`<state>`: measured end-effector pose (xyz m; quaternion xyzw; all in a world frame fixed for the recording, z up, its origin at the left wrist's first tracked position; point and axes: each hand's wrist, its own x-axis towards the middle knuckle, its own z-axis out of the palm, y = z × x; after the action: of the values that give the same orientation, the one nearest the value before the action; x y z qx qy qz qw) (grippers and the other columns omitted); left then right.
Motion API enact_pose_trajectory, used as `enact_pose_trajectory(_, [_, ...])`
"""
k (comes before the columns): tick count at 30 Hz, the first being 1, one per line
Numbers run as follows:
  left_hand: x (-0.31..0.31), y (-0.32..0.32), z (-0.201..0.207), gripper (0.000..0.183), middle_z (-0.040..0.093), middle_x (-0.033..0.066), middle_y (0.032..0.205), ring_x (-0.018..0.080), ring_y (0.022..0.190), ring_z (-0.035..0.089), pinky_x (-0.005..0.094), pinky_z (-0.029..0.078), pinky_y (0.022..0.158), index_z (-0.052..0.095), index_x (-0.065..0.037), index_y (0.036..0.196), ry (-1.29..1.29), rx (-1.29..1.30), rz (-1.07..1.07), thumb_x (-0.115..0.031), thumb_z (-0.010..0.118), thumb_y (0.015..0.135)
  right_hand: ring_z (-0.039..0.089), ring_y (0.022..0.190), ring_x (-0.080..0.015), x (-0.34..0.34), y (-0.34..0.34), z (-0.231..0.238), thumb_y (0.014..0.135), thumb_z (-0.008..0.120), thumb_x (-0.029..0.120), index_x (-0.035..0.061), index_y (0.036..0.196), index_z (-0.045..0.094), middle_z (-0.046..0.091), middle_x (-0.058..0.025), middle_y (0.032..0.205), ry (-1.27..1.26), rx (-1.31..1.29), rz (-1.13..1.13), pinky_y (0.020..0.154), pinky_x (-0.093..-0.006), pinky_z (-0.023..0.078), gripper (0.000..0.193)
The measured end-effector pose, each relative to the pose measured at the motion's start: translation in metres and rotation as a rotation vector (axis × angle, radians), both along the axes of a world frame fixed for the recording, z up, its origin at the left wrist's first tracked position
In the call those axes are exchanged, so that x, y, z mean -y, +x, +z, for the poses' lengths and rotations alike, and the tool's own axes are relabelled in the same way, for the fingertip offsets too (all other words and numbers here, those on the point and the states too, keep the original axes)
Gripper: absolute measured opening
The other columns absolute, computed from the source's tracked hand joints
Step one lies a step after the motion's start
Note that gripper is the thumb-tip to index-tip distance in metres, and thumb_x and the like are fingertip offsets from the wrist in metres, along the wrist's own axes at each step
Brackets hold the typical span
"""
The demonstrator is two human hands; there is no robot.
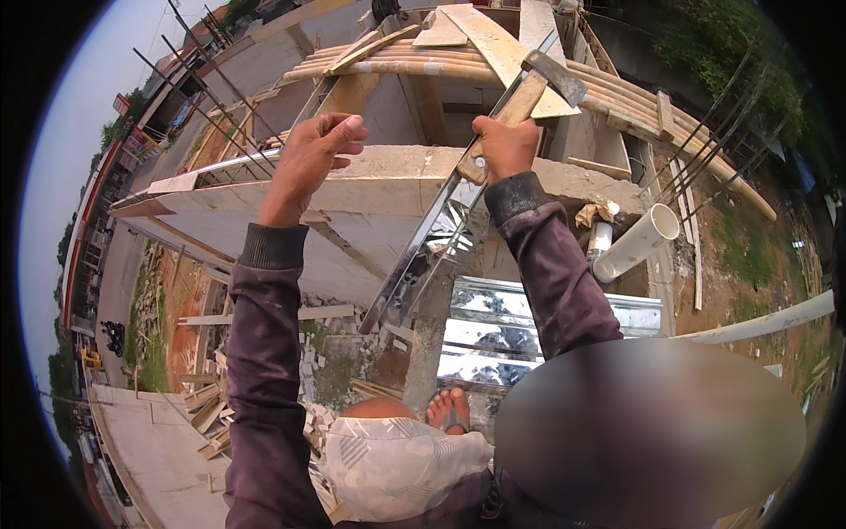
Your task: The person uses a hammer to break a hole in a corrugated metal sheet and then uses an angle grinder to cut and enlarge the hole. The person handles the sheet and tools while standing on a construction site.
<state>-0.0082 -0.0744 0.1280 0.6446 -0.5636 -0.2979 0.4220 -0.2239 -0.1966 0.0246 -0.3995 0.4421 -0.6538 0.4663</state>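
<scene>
My right hand (508, 148) is closed around the wooden handle of a hammer (526, 95). The metal head points up and away, at the far end of the handle. Beneath the hammer a long shiny metal channel (412, 256) slants across the concrete beam (388, 167). My left hand (315, 157) is raised to the left of the channel, in front of the beam. Its fingers are loosely bent, with the thumb apart, and nothing shows in them.
Ribbed metal sheets (493, 337) lie by my bare foot (449, 409). To the right are a white plastic pipe (639, 242) and upright steel rods (718, 123). Bamboo poles (405, 63) and planks (493, 40) span the far side. Rubble (339, 366) lies far below on the left.
</scene>
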Motion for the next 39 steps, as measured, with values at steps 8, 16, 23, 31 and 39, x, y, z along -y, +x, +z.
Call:
enact_pose_trajectory(8, [0.139,-0.060,0.082,0.048,0.069,0.0065,0.104,0.0197,0.080,0.067,0.0317,0.056,0.065,0.061,-0.006,0.125,0.306,-0.577,-0.678,-0.045,0.062,0.097,0.068,0.080,-0.0342,-0.069,0.022,0.062,0.067,0.074,0.006,-0.0070,0.103,0.052,0.065,-0.0219,0.087,-0.396,-0.220,-0.029,0.075,-0.0413,0.054,0.043])
enact_pose_trajectory(16, [0.082,-0.046,0.058,0.049,0.065,0.0137,0.120,0.0225,0.107,0.064,0.0357,0.054,0.090,0.058,-0.004,0.131,-0.049,-0.478,-0.524,-0.036,0.066,0.095,0.060,0.082,-0.0412,-0.073,0.040,-0.011,0.072,0.072,0.005,-0.0004,0.102,0.049,0.055,-0.0208,0.091,-0.573,-0.441,0.012,0.072,-0.0473,0.049,0.037])
enact_pose_trajectory(23, [0.028,-0.035,0.056,0.063,0.068,0.0192,0.099,0.0254,0.093,0.069,0.0352,0.056,0.077,0.067,0.005,0.110,-0.265,0.303,-0.190,-0.052,0.075,0.084,0.055,0.090,-0.0414,-0.126,0.085,-0.046,0.068,0.071,0.001,0.0006,0.102,0.046,0.049,-0.0199,0.101,-0.706,-0.434,0.063,0.075,-0.0473,0.048,0.042])
enact_pose_trajectory(31, [0.008,-0.017,0.070,0.026,0.066,0.0075,0.083,0.0179,0.076,0.062,0.0332,0.048,0.073,0.067,0.004,0.097,-0.395,0.396,0.191,-0.017,0.071,0.083,0.055,0.094,-0.0407,-0.135,0.093,-0.035,0.062,0.077,-0.001,0.0009,0.100,0.050,0.049,-0.0178,0.100,-0.715,-0.416,0.171,0.081,-0.0454,0.049,0.047])
enact_pose_trajectory(39, [-0.008,0.024,0.010,0.026,0.065,0.0059,0.096,0.0173,0.090,0.059,0.0317,0.044,0.086,0.065,0.007,0.103,-0.605,0.095,0.318,-0.008,0.069,0.082,0.055,0.104,-0.0381,-0.129,0.068,-0.048,0.069,0.073,-0.002,0.0028,0.098,0.049,0.053,-0.0171,0.109,-0.781,-0.428,0.221,0.084,-0.0444,0.049,0.037])
